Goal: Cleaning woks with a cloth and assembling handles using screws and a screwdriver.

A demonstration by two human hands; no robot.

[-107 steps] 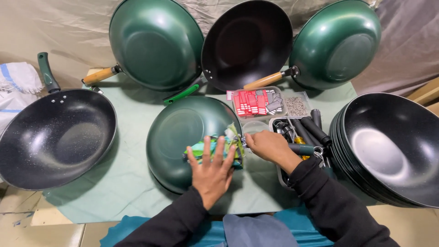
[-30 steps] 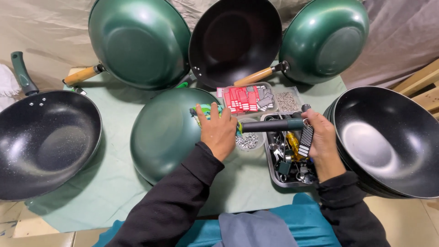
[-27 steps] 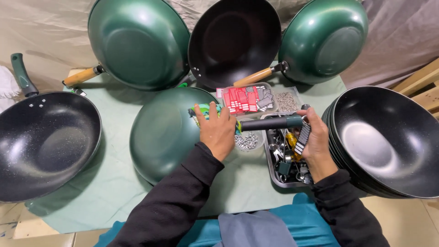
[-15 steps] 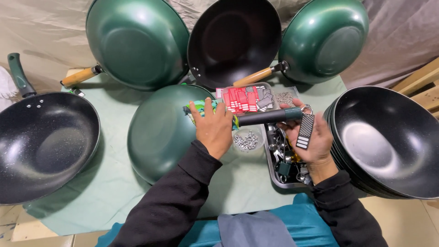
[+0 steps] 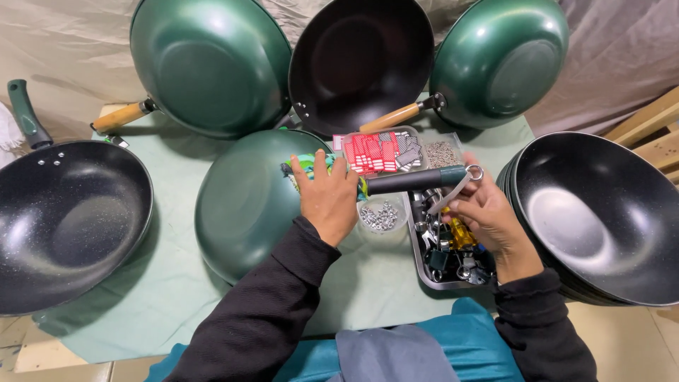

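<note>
1. The left hand (image 5: 329, 200) lay with fingers spread on the overturned green wok (image 5: 247, 201), pressing the handle's near end.
2. The right hand (image 5: 484, 216) had fingers pinched on the dark handle (image 5: 417, 179), above the metal tray (image 5: 424, 272).

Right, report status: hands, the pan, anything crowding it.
Left hand pressing upturned green pan. Right hand holds dark handle against its rim. Small parts dish and metal tray close alongside.
</note>
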